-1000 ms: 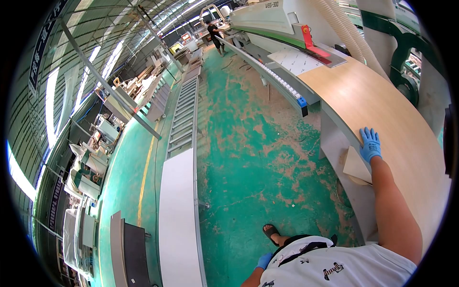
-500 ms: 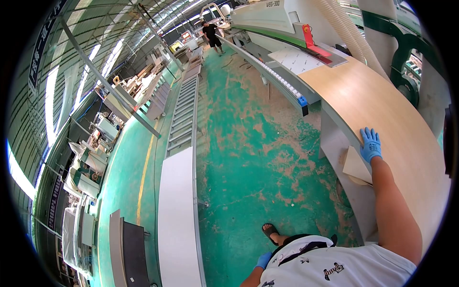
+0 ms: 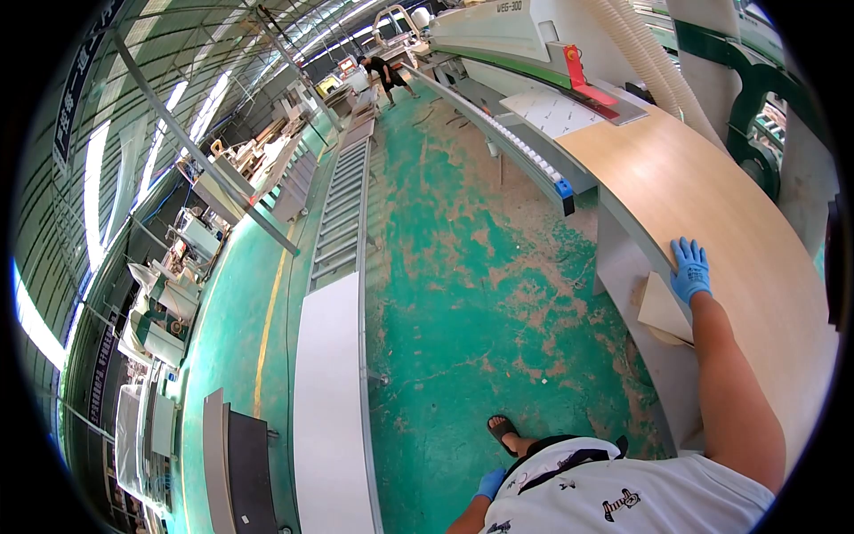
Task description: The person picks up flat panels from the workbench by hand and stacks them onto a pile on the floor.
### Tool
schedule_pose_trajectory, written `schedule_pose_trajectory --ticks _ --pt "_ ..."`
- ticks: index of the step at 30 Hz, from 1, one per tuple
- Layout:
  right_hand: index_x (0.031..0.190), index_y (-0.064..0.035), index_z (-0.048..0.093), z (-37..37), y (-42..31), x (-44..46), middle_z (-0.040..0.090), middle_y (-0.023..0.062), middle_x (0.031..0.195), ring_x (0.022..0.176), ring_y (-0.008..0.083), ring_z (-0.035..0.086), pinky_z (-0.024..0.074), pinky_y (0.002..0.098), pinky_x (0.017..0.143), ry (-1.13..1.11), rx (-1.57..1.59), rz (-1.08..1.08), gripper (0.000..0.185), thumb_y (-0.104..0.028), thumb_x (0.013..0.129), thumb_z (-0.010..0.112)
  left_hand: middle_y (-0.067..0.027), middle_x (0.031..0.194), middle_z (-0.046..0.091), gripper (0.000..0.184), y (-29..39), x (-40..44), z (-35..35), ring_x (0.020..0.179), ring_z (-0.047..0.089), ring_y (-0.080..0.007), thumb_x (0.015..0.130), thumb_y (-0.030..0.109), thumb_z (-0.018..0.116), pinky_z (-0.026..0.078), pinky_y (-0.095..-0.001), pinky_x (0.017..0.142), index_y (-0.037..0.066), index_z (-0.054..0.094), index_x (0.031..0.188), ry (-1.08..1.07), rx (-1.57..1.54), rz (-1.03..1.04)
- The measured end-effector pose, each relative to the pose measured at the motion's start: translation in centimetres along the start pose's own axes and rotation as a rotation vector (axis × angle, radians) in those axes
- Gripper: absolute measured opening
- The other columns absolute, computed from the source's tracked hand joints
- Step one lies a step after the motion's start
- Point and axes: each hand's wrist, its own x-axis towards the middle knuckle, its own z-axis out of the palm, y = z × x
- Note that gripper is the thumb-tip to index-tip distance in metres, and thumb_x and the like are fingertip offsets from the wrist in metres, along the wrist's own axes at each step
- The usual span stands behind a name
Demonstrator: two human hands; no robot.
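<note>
My right hand (image 3: 690,271), in a blue glove, lies flat with its fingers spread on the near edge of a wood-coloured worktop (image 3: 729,222). Nothing is gripped in it. Low in the view my left hand (image 3: 490,483), also gloved in blue, hangs beside my shirt; its fingers are mostly hidden. Just below the right hand, a light triangular board piece (image 3: 663,310) sits under the worktop's edge. At the worktop's far end stands a white and green machine (image 3: 498,36) with a red part (image 3: 583,80).
To the left, a long white panel (image 3: 329,400) lies on a roller conveyor (image 3: 341,214). Dark panels (image 3: 252,472) stand farther left. A rail with white rollers (image 3: 525,153) runs from the machine. A person in dark clothes (image 3: 384,76) is at the far end of the aisle.
The distant person has turned from the machine side, moved left toward the conveyor's far end and bent over. My hands have stayed in nearly the same place.
</note>
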Motion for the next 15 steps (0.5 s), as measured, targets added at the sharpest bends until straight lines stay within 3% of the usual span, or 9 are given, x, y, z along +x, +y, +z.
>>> schedule_pose_trajectory --ticks 15 --pt "0.149 -0.0154 0.033 0.28 0.25 0.17 0.029 0.0128 0.156 0.145 0.0369 0.023 0.0161 0.0503 0.12 -0.002 -0.004 0.0 0.075 -0.024 0.082 0.065 -0.0215 0.101 0.066 0.026 -0.33 0.06 0.26 0.095 0.064 -0.0412 0.092 0.03 0.049 0.051 -0.0489 0.079 0.012 0.064 0.105 0.019 0.002 0.011"
